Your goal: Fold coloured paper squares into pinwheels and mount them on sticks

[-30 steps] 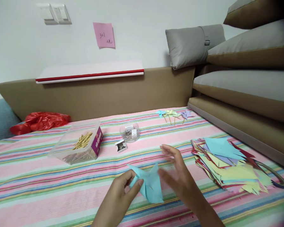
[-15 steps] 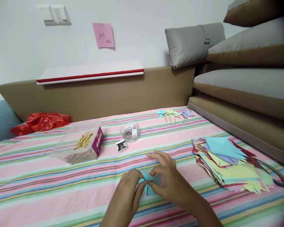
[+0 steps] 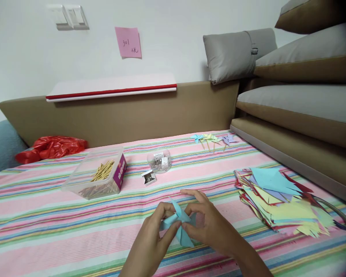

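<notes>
Both of my hands pinch a light blue paper (image 3: 178, 223) folded into a pinwheel shape, just above the striped bedsheet (image 3: 46, 223). My left hand (image 3: 152, 238) grips its left side with thumb and fingers closed. On the paper's right side, my right hand (image 3: 210, 225) has its fingertips curled on the folds. A blue point of the paper sticks up between the two hands.
A stack of cut coloured paper (image 3: 279, 200) lies at the right, over a dark ring. A clear box of wooden sticks (image 3: 98, 177), a small tub of pins (image 3: 159, 161) and a little pin box (image 3: 148, 177) sit ahead. Three finished pinwheels (image 3: 212, 139) lie further back. A red plastic bag (image 3: 50, 148) is at the left.
My right hand came in from open above the paper and closed on it. The flat blue sheet has been gathered between both hands into a folded pinwheel shape.
</notes>
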`<state>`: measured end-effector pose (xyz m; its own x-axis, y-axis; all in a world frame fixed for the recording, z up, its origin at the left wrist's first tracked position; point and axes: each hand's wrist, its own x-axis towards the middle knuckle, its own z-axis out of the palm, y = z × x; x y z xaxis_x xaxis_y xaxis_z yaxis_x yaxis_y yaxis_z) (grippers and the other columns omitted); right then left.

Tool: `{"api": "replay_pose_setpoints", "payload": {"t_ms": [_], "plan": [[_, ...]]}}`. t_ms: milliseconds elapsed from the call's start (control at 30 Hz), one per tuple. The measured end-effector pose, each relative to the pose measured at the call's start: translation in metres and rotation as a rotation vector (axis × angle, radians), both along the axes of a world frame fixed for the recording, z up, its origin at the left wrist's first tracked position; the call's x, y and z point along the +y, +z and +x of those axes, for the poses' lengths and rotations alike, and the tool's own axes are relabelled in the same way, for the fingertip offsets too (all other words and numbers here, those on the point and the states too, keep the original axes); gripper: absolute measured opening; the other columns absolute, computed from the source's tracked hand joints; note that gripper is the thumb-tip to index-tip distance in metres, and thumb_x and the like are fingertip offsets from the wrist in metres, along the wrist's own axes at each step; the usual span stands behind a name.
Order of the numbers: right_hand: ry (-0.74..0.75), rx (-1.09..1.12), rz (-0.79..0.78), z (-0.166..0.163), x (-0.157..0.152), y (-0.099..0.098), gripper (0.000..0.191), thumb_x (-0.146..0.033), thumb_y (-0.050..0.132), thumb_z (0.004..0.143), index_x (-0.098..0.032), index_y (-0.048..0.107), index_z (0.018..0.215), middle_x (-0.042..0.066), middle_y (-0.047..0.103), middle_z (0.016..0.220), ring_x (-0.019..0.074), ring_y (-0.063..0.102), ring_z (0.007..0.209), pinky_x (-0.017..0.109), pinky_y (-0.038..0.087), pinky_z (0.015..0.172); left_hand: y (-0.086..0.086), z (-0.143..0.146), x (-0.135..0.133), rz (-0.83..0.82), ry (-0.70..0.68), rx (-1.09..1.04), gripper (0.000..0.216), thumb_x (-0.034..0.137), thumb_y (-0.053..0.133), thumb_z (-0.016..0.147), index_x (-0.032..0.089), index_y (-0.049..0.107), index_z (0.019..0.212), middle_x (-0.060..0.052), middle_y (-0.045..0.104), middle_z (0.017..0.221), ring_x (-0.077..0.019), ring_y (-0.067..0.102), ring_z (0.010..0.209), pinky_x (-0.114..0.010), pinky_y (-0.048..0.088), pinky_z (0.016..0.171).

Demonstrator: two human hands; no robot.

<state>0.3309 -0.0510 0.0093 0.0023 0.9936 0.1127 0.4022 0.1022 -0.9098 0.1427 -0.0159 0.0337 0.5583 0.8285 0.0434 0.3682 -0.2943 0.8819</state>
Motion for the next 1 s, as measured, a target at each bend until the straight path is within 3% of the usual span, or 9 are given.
{"api": "replay_pose_setpoints", "payload": {"t_ms": [167,333,467,567,633,700,800,1000], "plan": [[0.031,-0.04,0.011,0.001,-0.002,-0.001,0.004,-0.023,0.068,0.079,-0.026,0.066,0.081,0.005,0.047,0.148,0.0329,0.044,0.138,0.052,0.046,0.104,-0.001,0.0,0.0,-0.048,-0.018,-0.039,0.008,0.035,0.054,0.097,0.029,0.052,0.102,0.001,0.064,0.095,-0.0182,0.058,0.089,-0.026,0.042,0.079],[0.016,0.057,-0.007,-0.001,0.0,0.004,0.005,-0.021,0.067,0.078,-0.025,0.068,0.079,0.005,0.05,0.146,0.0318,0.049,0.134,0.049,0.049,0.101,0.003,0.001,0.0,-0.081,-0.009,-0.076,0.01,0.034,0.055,0.097,0.029,0.053,0.105,0.0,0.069,0.1,-0.0188,0.062,0.093,-0.027,0.043,0.081],[0.007,0.224,-0.055,-0.005,0.005,0.007,0.006,-0.025,0.067,0.079,-0.024,0.073,0.078,0.006,0.053,0.142,0.0314,0.055,0.126,0.042,0.055,0.09,0.003,0.0,0.002,-0.223,0.037,-0.202,0.035,0.038,0.065,0.09,0.031,0.053,0.122,-0.005,0.069,0.119,-0.0215,0.063,0.102,-0.029,0.047,0.084],[0.003,0.411,-0.032,-0.011,0.01,0.004,0.015,-0.035,0.067,0.083,-0.021,0.075,0.08,0.008,0.058,0.136,0.0296,0.059,0.12,0.039,0.055,0.088,-0.001,-0.002,0.005,-0.377,0.137,-0.34,0.058,0.041,0.075,0.082,0.028,0.049,0.133,-0.003,0.072,0.097,-0.0173,0.064,0.077,-0.026,0.046,0.069],[-0.013,0.505,0.004,-0.015,0.012,0.001,0.022,-0.042,0.068,0.083,-0.021,0.074,0.081,0.009,0.06,0.132,0.0289,0.06,0.119,0.038,0.054,0.09,-0.003,-0.001,0.005,-0.468,0.208,-0.466,0.066,0.042,0.078,0.079,0.025,0.049,0.136,0.0,0.07,0.078,-0.0164,0.063,0.07,-0.026,0.045,0.067],[-0.038,0.549,0.028,-0.018,0.013,-0.001,0.024,-0.044,0.071,0.081,-0.021,0.073,0.078,0.01,0.061,0.13,0.0296,0.059,0.121,0.038,0.053,0.091,-0.004,0.003,0.003,-0.533,0.27,-0.587,0.061,0.043,0.08,0.077,0.023,0.057,0.13,-0.001,0.071,0.077,-0.019,0.066,0.077,-0.028,0.047,0.074],[-0.072,0.56,0.05,-0.021,0.013,-0.002,0.022,-0.041,0.071,0.082,-0.02,0.072,0.076,0.01,0.061,0.13,0.0305,0.057,0.123,0.04,0.051,0.094,-0.005,0.012,-0.001,-0.583,0.311,-0.636,0.036,0.041,0.083,0.073,0.019,0.072,0.1,-0.005,0.073,0.085,-0.0204,0.066,0.082,-0.03,0.049,0.077],[-0.152,0.396,0.107,-0.023,0.012,-0.003,0.012,-0.031,0.068,0.083,-0.022,0.07,0.076,0.008,0.06,0.128,0.0288,0.053,0.126,0.042,0.041,0.107,-0.012,0.02,0.001,-0.538,0.379,-0.589,0.027,0.041,0.084,0.071,0.017,0.073,0.075,0.0,0.064,0.069,-0.0143,0.055,0.067,-0.025,0.046,0.067]]}}
